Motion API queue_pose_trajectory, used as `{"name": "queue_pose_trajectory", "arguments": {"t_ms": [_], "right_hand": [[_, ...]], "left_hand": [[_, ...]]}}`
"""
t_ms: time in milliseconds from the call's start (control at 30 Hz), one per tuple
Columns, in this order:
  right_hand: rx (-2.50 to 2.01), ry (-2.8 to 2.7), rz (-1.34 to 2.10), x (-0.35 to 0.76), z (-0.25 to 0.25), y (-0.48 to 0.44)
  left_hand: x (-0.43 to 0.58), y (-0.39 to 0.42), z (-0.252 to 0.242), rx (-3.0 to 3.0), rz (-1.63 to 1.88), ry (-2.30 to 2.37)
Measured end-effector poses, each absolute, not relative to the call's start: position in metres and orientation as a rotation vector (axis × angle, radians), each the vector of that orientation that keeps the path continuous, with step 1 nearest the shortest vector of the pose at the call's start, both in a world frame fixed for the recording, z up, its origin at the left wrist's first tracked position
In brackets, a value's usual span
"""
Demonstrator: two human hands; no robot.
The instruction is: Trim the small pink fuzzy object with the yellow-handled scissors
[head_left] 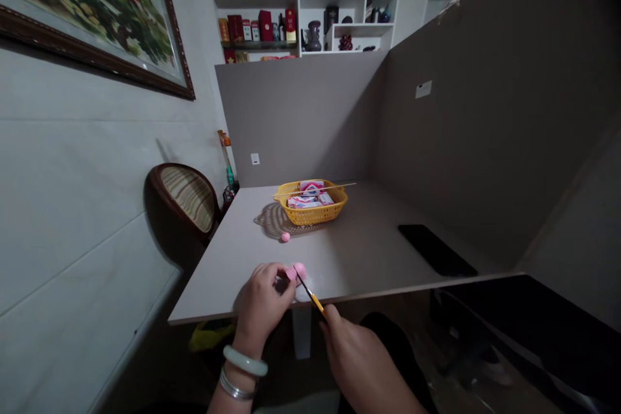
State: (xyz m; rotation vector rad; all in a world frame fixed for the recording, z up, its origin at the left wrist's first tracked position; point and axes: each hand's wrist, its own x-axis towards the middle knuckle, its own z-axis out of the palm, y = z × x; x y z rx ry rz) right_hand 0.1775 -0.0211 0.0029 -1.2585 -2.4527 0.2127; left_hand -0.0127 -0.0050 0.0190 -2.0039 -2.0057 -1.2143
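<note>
My left hand (262, 301) pinches a lump of pink modelling clay (297, 272) at the table's near edge. A jade bangle (245, 361) and a metal bracelet (237, 388) sit on that wrist. My right hand (361, 362) grips a yellow-handled craft tool (314, 301), and its thin dark tip touches or nearly touches the clay. Under the clay lies a whitish translucent scrap (305, 291), partly hidden. A small pink clay ball (285, 237) rests on the table farther out, apart from both hands.
A yellow plastic basket (313, 220) holding pink-and-white boxes stands on a woven mat (272, 220), with a wooden skewer (315, 189) lying across it. A black phone (436, 250) lies right on the grey table (369, 252). Grey partitions stand behind and right; a chair (182, 207) stands left.
</note>
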Motion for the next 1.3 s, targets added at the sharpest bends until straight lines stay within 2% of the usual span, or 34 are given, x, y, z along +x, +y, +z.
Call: {"name": "queue_pose_trajectory", "arguments": {"t_ms": [200,400,633,867,1100,1300], "right_hand": [[-1.329,-2.490,0.132,0.162,0.020,-0.010],[-1.267,-2.448,0.228,0.177,0.001,-0.019],[-1.309,-2.494,0.082,0.160,0.021,-0.006],[-1.264,-2.455,0.202,0.178,-0.006,-0.019],[-1.294,-2.495,0.111,0.161,0.020,-0.006],[-1.297,-2.461,0.237,0.179,-0.001,-0.022]], "left_hand": [[-0.014,-0.005,0.018,-2.002,-1.184,-2.003],[-0.012,-0.005,0.019,-1.987,-1.215,-1.979],[-0.013,-0.004,0.017,-2.003,-1.202,-1.985],[-0.011,-0.005,0.019,-1.993,-1.222,-1.989],[-0.012,-0.004,0.017,-1.976,-1.199,-1.989],[-0.012,-0.004,0.017,-1.978,-1.228,-1.980]]}}
